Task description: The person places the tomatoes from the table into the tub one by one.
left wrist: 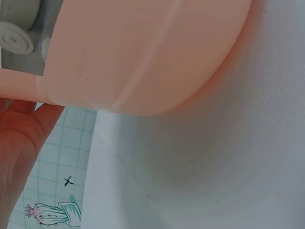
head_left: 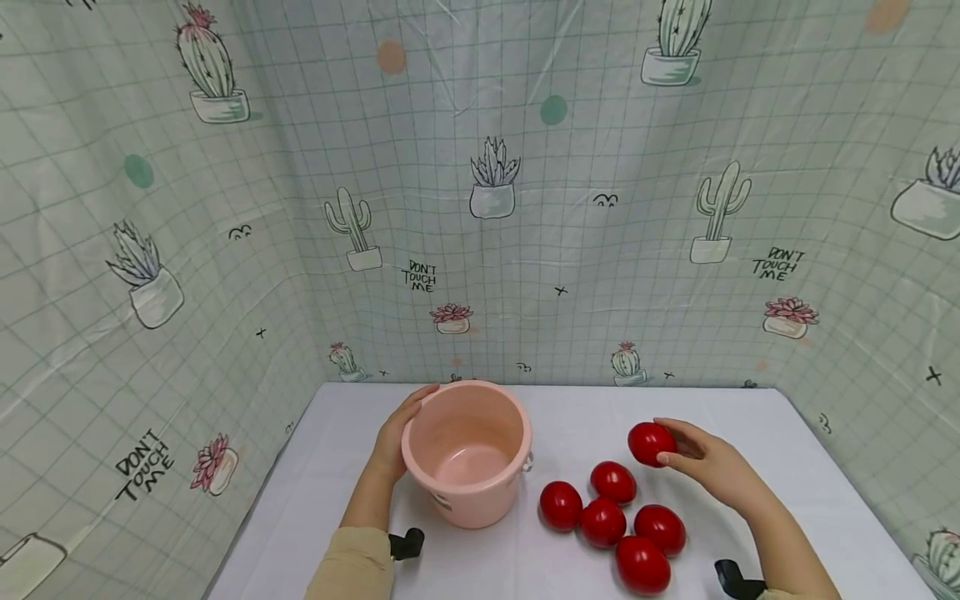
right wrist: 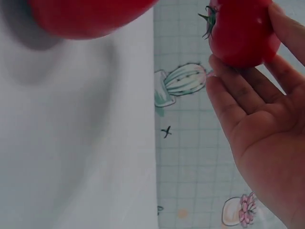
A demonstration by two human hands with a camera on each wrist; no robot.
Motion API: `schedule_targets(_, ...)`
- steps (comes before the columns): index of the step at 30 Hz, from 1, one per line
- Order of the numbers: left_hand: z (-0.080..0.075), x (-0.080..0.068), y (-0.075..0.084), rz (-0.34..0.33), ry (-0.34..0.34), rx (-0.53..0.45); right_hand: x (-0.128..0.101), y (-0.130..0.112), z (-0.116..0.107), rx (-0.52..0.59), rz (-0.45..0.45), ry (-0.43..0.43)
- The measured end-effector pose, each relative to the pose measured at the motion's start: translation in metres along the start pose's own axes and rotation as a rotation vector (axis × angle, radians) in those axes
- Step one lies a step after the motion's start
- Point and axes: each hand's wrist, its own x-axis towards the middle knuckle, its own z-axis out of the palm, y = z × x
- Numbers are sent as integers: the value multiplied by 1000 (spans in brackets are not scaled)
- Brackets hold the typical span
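A pink plastic bucket (head_left: 467, 450) stands on the white table (head_left: 570, 408), and nothing shows inside it. My left hand (head_left: 397, 433) holds its left side, fingers up by the rim; the left wrist view shows the bucket wall (left wrist: 143, 52) close up with my palm (left wrist: 19, 138) against it. My right hand (head_left: 693, 458) pinches a red tomato (head_left: 649, 442) in its fingertips, lifted above the table right of the bucket. In the right wrist view that tomato (right wrist: 240, 31) shows a green stem. Several more red tomatoes (head_left: 611, 517) lie clustered on the table below it.
A cactus-print curtain (head_left: 480, 208) walls in the table at the back and both sides. Another tomato (right wrist: 86, 16) fills the top of the right wrist view. The table edge runs close behind the bucket.
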Motion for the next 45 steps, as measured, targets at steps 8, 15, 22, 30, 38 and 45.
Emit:
schedule_targets(8,0,-2,-1,0,16,9,21,-35,-9,18,-111,2)
schedule_targets(15,-1,-1,-1,-4,17,10,39,-63,-11,40,-176,-27)
schedule_targets(22,-1,1,-1,-1,21,-20,49,-85,-12,67,-202,-70)
schedule_targets(30,-2,2,-2,-10,17,-31,60,-109,-9,110,-240,-113)
schedule_targets(38,-1,2,-2,-9,39,-29,75,-126,0,120,-281,-168)
schedule_targets(45,-1,2,-2,4,32,-23,90,-141,8,130,-280,-261)
